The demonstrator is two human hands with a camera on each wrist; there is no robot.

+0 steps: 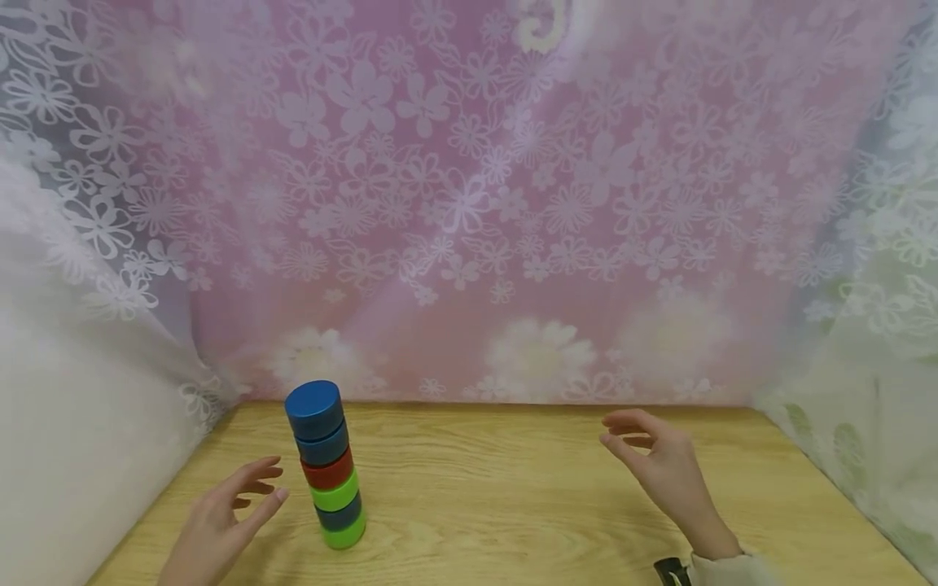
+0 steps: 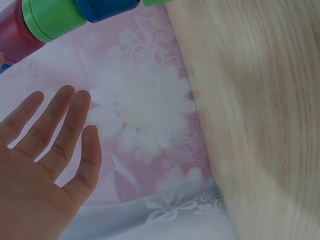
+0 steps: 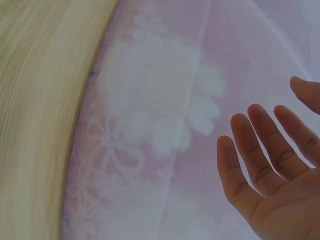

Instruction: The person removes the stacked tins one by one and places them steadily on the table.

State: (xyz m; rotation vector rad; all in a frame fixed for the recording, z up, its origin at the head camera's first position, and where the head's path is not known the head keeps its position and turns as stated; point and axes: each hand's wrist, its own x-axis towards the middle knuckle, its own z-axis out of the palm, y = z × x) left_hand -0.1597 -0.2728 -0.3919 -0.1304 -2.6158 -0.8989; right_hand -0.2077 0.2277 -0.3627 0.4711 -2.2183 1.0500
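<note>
A tall stack of round blocks (image 1: 330, 475) stands on the wooden table at the left, leaning slightly in the head view. From the top its colours run blue, blue, red, green, blue, green. My left hand (image 1: 227, 513) is just left of the stack, fingers loosely bent and spread, holding nothing. In the left wrist view, part of the stack (image 2: 55, 17) crosses the upper left corner, apart from the fingertips. Far to the right, my right hand (image 1: 659, 464) hovers over the table with relaxed fingers and nothing in it; its palm (image 3: 290, 200) shows in the right wrist view.
The wooden table (image 1: 484, 488) reaches back to a pink flowered cloth (image 1: 469, 203). Pale cloth hangs along the left side (image 1: 81, 350) and the right side (image 1: 865, 423). A black strap (image 1: 670, 571) shows at the right wrist beside a light sleeve (image 1: 733, 570).
</note>
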